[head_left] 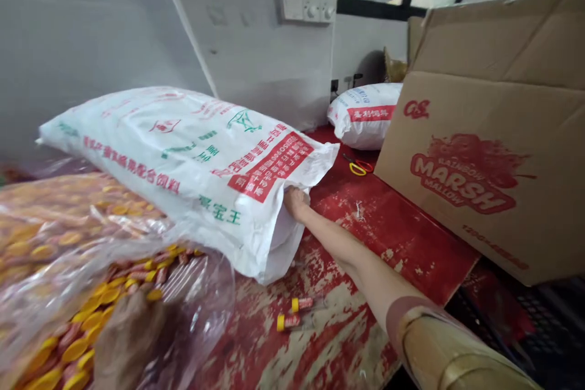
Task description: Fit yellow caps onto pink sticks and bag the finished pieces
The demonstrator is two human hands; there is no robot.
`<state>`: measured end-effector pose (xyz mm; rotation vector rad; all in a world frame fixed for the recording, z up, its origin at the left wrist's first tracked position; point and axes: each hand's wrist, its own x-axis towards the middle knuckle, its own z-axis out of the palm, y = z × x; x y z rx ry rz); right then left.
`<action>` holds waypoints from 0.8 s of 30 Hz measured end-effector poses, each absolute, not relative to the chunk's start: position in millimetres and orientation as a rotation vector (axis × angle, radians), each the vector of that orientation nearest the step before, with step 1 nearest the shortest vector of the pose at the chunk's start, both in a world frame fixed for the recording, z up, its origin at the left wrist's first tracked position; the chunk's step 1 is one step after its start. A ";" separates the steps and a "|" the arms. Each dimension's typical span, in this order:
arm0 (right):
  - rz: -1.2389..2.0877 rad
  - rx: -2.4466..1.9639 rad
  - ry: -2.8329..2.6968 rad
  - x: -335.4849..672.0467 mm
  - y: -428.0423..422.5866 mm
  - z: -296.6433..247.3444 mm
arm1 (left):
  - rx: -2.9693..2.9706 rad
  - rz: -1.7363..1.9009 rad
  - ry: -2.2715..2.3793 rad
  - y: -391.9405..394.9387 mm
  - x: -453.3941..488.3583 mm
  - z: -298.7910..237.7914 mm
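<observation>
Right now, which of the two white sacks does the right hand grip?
The large near sack; the right hand grips its open end. The small sack lies untouched beside the cardboard box.

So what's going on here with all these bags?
A person's right hand grips the open end of a large white woven sack with red and green print lying on the worn red table. The left hand, blurred, is against a clear plastic bag of small yellow-capped tubes; whether it grips is unclear. Two loose tubes lie on the table, and a brown cardboard box stands on the right.
</observation>
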<state>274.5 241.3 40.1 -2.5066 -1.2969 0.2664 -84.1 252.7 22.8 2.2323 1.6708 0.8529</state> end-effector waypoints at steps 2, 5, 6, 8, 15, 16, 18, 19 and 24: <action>0.276 -2.514 -1.320 270.7 234.6 42.1 | 2.034 1.085 1.856 222.1 -75.4 33.2; 0.283 -2.481 -1.400 268.3 231.2 38.5 | 1.410 1.252 1.597 170.2 -62.4 37.9; 0.276 -2.463 -1.423 268.5 230.2 35.1 | 1.227 1.309 1.453 152.3 -59.2 36.1; 0.210 -2.414 -1.413 269.9 221.1 27.2 | 0.954 1.312 1.239 115.5 -54.6 29.7; 0.812 -1.600 -1.004 257.9 80.5 12.5 | 0.520 1.022 1.017 25.8 -26.2 1.2; 0.970 -1.546 -0.983 251.3 56.9 12.0 | 0.496 1.004 0.987 21.6 -18.3 -0.2; 1.120 -1.496 -1.058 236.7 16.3 13.8 | 0.480 0.999 0.937 16.1 -1.5 0.4; 1.133 -1.479 -1.147 229.8 0.3 15.8 | 0.485 1.000 0.916 13.7 6.3 1.9; 1.008 -1.377 -1.562 211.5 -37.5 21.8 | 0.529 1.019 0.868 -1.8 29.1 6.3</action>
